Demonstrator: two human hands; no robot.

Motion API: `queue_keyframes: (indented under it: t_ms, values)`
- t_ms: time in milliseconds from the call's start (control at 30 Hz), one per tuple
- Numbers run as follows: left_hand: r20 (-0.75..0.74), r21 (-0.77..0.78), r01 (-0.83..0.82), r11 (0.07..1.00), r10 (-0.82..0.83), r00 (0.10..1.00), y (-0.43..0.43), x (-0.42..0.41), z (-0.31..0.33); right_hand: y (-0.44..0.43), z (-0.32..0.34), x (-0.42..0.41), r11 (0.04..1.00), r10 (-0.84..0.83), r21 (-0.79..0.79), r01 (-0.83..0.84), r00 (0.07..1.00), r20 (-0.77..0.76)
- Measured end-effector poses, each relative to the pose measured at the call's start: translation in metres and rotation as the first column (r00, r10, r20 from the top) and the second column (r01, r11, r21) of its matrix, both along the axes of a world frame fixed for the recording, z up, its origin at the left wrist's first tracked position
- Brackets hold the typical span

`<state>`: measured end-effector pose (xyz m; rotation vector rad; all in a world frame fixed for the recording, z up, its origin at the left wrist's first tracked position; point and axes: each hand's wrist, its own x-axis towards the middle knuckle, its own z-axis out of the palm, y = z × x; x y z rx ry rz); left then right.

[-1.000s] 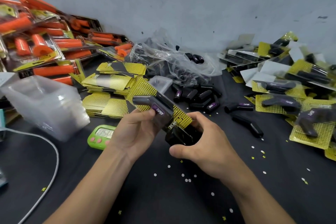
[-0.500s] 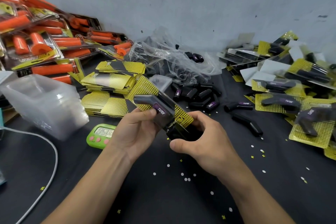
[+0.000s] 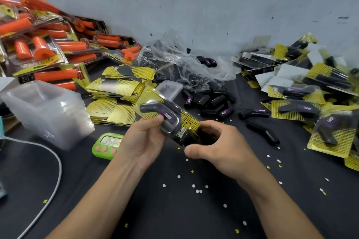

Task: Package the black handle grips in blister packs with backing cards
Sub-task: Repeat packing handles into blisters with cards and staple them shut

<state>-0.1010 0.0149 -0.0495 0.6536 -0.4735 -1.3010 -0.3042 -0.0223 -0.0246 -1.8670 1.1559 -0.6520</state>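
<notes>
Above the black table I hold a blister pack (image 3: 171,120) with a black handle grip inside, set on a yellow dotted backing card (image 3: 150,96). My left hand (image 3: 143,141) grips the pack's left side, thumb on the clear blister. My right hand (image 3: 219,145) curls round the pack's lower black end, which is partly hidden by the fingers. Loose black handle grips (image 3: 211,103) lie just behind. Stacked backing cards (image 3: 118,87) sit behind my left hand. A stack of empty clear blisters (image 3: 44,110) stands at the left.
Finished packs (image 3: 314,106) pile up at the right. Orange grip packs (image 3: 48,48) heap at the back left. A crumpled plastic bag (image 3: 180,64) lies against the wall. A green timer (image 3: 107,146) and a white cable (image 3: 56,170) lie near my left arm. Paper dots litter the table.
The pack's lower black end has gone further into my right hand. My left hand keeps its grip, and both hands have hardly shifted.
</notes>
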Motion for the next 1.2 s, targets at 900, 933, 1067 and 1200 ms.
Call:
queue_keyframes:
  t_ms: [900,933,1067,1200]
  values:
    - [0.018,0.077,0.046,0.996,-0.047,0.999,0.002,-0.003,0.006,0.002,0.022,0.000,0.979,-0.202,0.147,0.144,0.809,0.552]
    - [0.019,0.116,-0.025,0.993,0.023,1.000,0.001,-0.001,0.005,-0.004,0.029,-0.006,0.956,-0.293,0.244,0.166,0.628,0.721]
    - [0.227,0.138,-0.243,0.960,0.208,0.951,-0.003,-0.004,0.003,-0.012,0.030,-0.017,0.921,-0.375,0.373,0.111,0.510,0.774]
    - [0.858,-0.251,-0.647,0.720,0.476,0.196,-0.004,-0.004,-0.008,-0.002,0.014,-0.002,0.972,-0.231,0.165,0.165,0.782,0.579]
